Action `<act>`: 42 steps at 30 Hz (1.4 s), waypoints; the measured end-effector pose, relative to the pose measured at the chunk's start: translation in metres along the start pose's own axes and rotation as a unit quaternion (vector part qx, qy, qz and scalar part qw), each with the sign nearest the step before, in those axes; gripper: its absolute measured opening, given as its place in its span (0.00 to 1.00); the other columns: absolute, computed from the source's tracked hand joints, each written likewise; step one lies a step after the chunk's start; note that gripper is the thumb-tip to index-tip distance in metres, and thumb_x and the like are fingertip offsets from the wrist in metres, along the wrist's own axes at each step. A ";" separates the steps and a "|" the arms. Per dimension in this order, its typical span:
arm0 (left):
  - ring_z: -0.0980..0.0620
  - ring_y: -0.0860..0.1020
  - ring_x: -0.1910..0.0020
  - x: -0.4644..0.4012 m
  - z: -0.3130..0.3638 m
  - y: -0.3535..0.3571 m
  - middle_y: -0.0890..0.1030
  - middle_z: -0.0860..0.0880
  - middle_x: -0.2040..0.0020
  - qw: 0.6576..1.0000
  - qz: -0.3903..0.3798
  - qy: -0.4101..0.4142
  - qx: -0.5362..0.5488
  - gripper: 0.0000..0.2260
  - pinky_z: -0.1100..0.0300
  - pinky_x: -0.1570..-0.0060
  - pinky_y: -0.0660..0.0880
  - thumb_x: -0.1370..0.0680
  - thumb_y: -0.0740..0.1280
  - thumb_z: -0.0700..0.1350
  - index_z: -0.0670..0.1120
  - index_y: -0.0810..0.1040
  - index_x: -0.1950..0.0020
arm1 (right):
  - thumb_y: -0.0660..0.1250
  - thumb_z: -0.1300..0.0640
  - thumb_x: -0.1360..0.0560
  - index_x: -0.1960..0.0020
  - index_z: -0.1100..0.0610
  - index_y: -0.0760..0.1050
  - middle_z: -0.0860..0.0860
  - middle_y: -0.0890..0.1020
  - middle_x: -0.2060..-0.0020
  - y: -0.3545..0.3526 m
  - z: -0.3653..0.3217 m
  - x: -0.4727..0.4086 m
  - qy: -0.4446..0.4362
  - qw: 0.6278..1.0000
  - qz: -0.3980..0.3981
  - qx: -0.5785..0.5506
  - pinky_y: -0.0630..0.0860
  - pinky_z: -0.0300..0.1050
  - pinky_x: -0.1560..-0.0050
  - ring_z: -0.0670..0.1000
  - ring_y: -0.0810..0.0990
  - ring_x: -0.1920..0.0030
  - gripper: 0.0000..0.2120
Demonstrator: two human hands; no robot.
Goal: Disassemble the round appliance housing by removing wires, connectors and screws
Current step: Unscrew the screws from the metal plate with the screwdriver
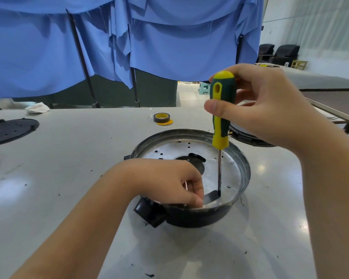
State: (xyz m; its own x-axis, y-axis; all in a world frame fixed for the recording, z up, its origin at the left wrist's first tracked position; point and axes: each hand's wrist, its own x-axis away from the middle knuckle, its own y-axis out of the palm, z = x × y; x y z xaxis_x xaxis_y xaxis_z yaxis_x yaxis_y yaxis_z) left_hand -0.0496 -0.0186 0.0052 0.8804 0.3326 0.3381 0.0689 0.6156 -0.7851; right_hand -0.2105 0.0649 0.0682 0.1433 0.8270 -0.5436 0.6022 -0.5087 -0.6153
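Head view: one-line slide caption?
Right hand drives a screwdriver upright into the round housing; left hand grips the near rim.

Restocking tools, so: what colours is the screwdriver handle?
Yellow and dark green, seen in the head view: the screwdriver handle is gripped by the right hand.

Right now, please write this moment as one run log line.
step: unscrewing | right hand: holds screwdriver upright, tip in housing | left hand: steadies near rim | tape: behind

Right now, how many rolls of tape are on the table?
1: a black and yellow tape roll lies on the table beyond the round housing, left of the screwdriver. Others may be hidden behind the right hand.
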 end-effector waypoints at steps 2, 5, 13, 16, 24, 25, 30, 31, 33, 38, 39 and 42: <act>0.66 0.74 0.68 0.002 -0.001 -0.002 0.78 0.59 0.65 1.000 -0.006 0.002 0.030 0.04 0.75 0.68 0.69 0.23 0.67 0.50 0.56 0.77 0.57 | 0.71 0.41 0.33 0.48 0.49 0.77 0.45 0.82 0.58 0.000 0.000 0.000 -0.001 1.000 0.000 0.001 0.80 0.44 0.51 0.46 0.81 0.56 0.19; 0.62 0.77 0.68 0.005 -0.001 -0.006 0.81 0.56 0.66 0.997 -0.013 0.006 0.076 0.02 0.72 0.64 0.73 0.24 0.69 0.45 0.50 0.79 0.56 | 0.71 0.40 0.34 0.48 0.49 0.77 0.45 0.82 0.58 0.000 0.000 0.000 -0.001 1.000 -0.001 0.001 0.80 0.45 0.51 0.46 0.81 0.56 0.19; 0.57 0.82 0.61 0.004 -0.006 -0.010 0.84 0.53 0.63 0.994 0.078 -0.014 0.077 0.05 0.64 0.55 0.79 0.27 0.66 0.41 0.48 0.81 0.56 | 0.71 0.39 0.34 0.48 0.47 0.77 0.44 0.82 0.58 0.000 0.000 0.000 -0.005 1.000 0.000 0.006 0.80 0.44 0.51 0.44 0.81 0.56 0.18; 0.59 0.82 0.63 0.010 -0.009 -0.018 0.84 0.55 0.63 0.992 0.098 -0.019 0.074 0.06 0.64 0.57 0.79 0.27 0.65 0.43 0.50 0.81 0.57 | 0.71 0.40 0.34 0.48 0.47 0.77 0.45 0.82 0.58 0.000 -0.001 0.000 -0.008 1.000 0.000 0.003 0.80 0.45 0.51 0.44 0.81 0.56 0.18; 0.61 0.81 0.64 0.048 -0.035 -0.041 0.85 0.55 0.60 0.981 0.140 -0.105 0.082 0.09 0.62 0.59 0.77 0.24 0.64 0.42 0.51 0.82 0.58 | 0.71 0.40 0.34 0.48 0.46 0.77 0.43 0.82 0.58 0.004 0.001 -0.001 -0.014 1.000 -0.011 -0.009 0.79 0.38 0.53 0.42 0.81 0.56 0.17; 0.60 0.81 0.64 0.053 -0.038 -0.042 0.85 0.55 0.60 0.978 0.150 -0.114 0.087 0.09 0.64 0.59 0.77 0.23 0.64 0.42 0.51 0.83 0.57 | 0.72 0.40 0.34 0.48 0.46 0.77 0.43 0.82 0.58 0.005 0.001 -0.001 -0.014 1.000 -0.012 -0.013 0.79 0.37 0.53 0.42 0.81 0.55 0.17; 0.60 0.81 0.66 0.062 -0.055 -0.041 0.85 0.54 0.62 0.964 0.197 -0.150 0.099 0.08 0.67 0.64 0.72 0.24 0.64 0.42 0.49 0.83 0.58 | 0.70 0.38 0.36 0.47 0.48 0.78 0.43 0.82 0.58 0.007 -0.004 -0.001 -0.024 0.999 -0.012 -0.038 0.78 0.34 0.55 0.42 0.81 0.56 0.21; 0.61 0.80 0.67 0.062 -0.061 -0.038 0.85 0.53 0.63 0.958 0.216 -0.158 0.100 0.08 0.66 0.64 0.72 0.25 0.64 0.42 0.49 0.83 0.59 | 0.70 0.38 0.36 0.47 0.49 0.78 0.43 0.82 0.59 0.007 -0.005 0.000 -0.027 0.999 -0.010 -0.043 0.78 0.33 0.55 0.42 0.81 0.56 0.22; 0.62 0.79 0.69 0.059 -0.074 -0.029 0.84 0.53 0.66 0.946 0.257 -0.167 0.107 0.08 0.66 0.66 0.72 0.25 0.64 0.42 0.48 0.82 0.60 | 0.70 0.39 0.36 0.47 0.49 0.78 0.43 0.82 0.59 0.007 -0.007 0.001 -0.029 0.998 -0.005 -0.047 0.79 0.35 0.54 0.42 0.82 0.56 0.22; 0.61 0.76 0.72 0.066 -0.108 0.002 0.82 0.52 0.69 0.928 0.281 -0.188 0.157 0.10 0.64 0.67 0.72 0.24 0.63 0.42 0.45 0.82 0.61 | 0.71 0.41 0.33 0.45 0.49 0.77 0.43 0.82 0.58 0.011 -0.009 0.002 -0.033 0.999 -0.002 -0.034 0.79 0.35 0.54 0.41 0.81 0.55 0.20; 0.61 0.76 0.72 0.068 -0.114 0.007 0.81 0.52 0.70 0.921 0.291 -0.192 0.173 0.10 0.64 0.67 0.72 0.24 0.63 0.41 0.46 0.82 0.62 | 0.71 0.41 0.33 0.45 0.49 0.77 0.43 0.82 0.58 0.012 -0.009 0.002 -0.033 0.999 -0.004 -0.034 0.78 0.34 0.54 0.40 0.81 0.55 0.20; 0.59 0.75 0.72 0.068 -0.128 0.026 0.80 0.52 0.71 0.907 0.308 -0.207 0.199 0.11 0.63 0.66 0.72 0.24 0.62 0.39 0.46 0.82 0.61 | 0.70 0.40 0.34 0.45 0.49 0.77 0.43 0.82 0.58 0.015 -0.011 0.002 -0.032 0.999 -0.012 -0.032 0.77 0.33 0.52 0.40 0.80 0.54 0.21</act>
State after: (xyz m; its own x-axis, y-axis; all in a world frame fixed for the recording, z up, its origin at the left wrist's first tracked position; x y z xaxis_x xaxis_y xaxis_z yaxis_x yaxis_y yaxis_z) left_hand 0.0717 -0.0718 -0.0583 0.4373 0.8899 0.1297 -0.6240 0.4041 -0.6689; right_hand -0.1930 0.0616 0.0642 0.0786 0.8208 -0.5659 0.6544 -0.4706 -0.5918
